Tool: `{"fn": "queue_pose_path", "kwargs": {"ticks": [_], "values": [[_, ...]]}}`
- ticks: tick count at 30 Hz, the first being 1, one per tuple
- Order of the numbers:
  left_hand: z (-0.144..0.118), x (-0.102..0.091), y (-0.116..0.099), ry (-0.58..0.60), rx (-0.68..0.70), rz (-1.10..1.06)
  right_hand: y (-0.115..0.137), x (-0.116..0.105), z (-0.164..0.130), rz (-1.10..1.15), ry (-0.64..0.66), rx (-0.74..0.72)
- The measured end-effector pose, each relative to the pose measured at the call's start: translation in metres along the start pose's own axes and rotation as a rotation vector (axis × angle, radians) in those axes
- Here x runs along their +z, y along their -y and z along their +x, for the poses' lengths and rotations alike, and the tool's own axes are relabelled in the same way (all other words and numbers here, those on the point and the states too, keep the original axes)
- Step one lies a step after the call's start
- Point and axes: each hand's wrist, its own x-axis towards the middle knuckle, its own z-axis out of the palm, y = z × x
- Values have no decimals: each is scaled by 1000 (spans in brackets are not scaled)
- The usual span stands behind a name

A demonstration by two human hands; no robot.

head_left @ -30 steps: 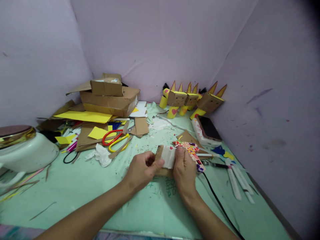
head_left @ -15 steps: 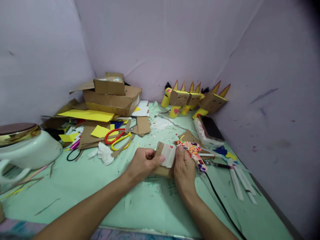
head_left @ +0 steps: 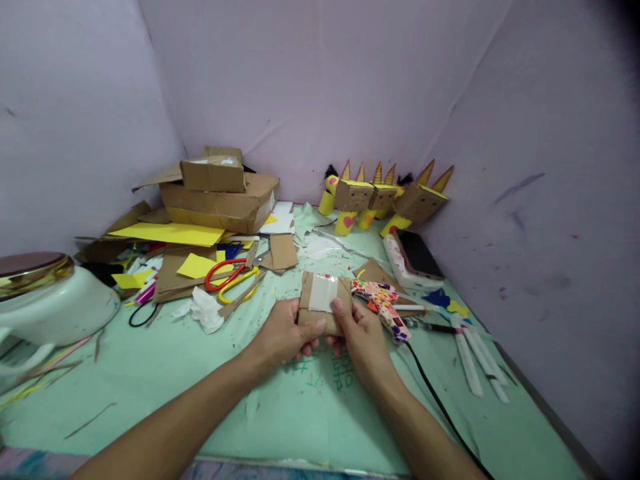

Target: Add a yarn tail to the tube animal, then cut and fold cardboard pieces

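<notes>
A small brown cardboard box with a pale taped label on its upper face is held between both my hands above the green table cover. My left hand grips its left side, thumb along the near edge and fingers underneath. On the other side, my right hand presses its thumb on the top face by the label, its fingers curled below. Just right of that hand lies a flower-patterned glue gun, its black cord trailing toward the front edge.
Cardboard figures with yellow legs stand at the back, near a phone. Red-handled scissors, crumpled tissue and a cardboard pile lie left. A white mug rests far left; glue sticks lie right.
The box has been turned so its labelled face lies flatter toward me. Both thumbs have shifted on it, and my fingers now show beneath. The view has moved slightly.
</notes>
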Motion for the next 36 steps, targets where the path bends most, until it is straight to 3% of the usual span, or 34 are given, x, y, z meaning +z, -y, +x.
{"fn": "queue_pose_path", "kwargs": {"ticks": [6,12,16,19,22,27,30,33,36], "values": [[0,-1,3,-25,-11,-78,8,-3,-3,75,174,41],[-2,9,0,-69,81,-162,0,1,-7,73,117,-7],[-2,0,5,-64,120,-136,-1,0,-4,86,154,62],[-1,-23,5,-129,89,11,12,-3,14,69,105,103],[1,-59,-12,-361,144,229,34,-1,51,92,75,177],[10,-138,-85,-898,371,609,61,12,118,291,114,234],[28,-183,-121,-1097,391,718,62,19,136,320,97,262],[54,-212,-130,-1104,380,791,57,19,132,323,63,289],[72,-219,-121,-1051,405,809,54,11,109,334,29,294]]}}
